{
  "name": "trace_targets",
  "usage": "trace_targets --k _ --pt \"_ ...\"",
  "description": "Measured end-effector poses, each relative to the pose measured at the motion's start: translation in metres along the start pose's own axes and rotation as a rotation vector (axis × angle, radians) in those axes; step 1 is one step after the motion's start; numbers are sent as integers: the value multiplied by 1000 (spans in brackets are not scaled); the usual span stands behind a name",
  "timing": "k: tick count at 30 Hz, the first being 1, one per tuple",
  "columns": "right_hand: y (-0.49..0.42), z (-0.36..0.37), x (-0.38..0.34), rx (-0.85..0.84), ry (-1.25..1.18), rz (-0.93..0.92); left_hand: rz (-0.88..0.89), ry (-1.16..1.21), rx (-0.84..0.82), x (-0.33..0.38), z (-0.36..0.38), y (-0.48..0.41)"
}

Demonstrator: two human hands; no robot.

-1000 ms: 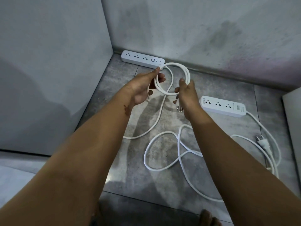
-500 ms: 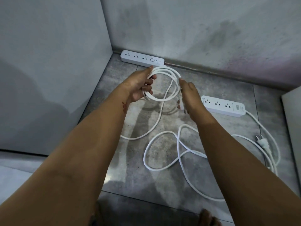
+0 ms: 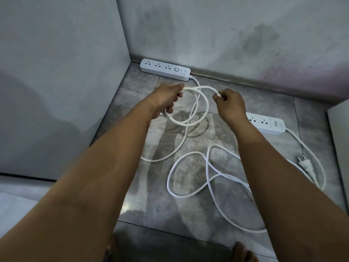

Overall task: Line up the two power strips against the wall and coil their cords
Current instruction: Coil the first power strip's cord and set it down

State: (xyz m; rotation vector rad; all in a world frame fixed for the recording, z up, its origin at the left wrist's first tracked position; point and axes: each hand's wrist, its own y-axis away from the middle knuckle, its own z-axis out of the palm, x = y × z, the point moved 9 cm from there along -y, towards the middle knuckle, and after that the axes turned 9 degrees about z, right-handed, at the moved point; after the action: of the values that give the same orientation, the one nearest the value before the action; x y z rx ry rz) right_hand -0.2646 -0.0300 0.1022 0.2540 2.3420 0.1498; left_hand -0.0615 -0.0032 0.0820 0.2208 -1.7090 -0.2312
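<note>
White cord from the strip lying against the wall is mid-coiling. The left hand grips the loops and the right hand pinches the free end. Next, likely, lay the coil down, then slide the second strip, off the wall, into line.

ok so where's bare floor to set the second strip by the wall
Bare floor runs along the back wall, right of the first strip and behind the second strip. Crowded: the left hand and right hand hold the first cord near it; the second cord loops with its plug over the middle and right.
</note>
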Motion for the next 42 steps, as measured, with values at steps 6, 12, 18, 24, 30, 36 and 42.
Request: trace_targets --k 6,12,18,24,30,36,42 --pt "4 13 14 -273 -451 424 103 -397 114 8 -1 -3" --pt "17 36 -1 -443 -512 463 4 -26 164 -13 1 -2" --pt "13 30 -20 -260 -404 205 -33 172 157 -10 2 2" --pt "14 26 -24 -71 -119 17 -69 385 129 -10 8 5" --pt "16 10 -28 169 55 -81 -86 530 81 -13 15 7" --pt "12 35 -11 -208 -533 208 -73 595 4 -6 21 8" --pt "29 43 -18 -357 -416 35 -64 494 37 -6 7 6"
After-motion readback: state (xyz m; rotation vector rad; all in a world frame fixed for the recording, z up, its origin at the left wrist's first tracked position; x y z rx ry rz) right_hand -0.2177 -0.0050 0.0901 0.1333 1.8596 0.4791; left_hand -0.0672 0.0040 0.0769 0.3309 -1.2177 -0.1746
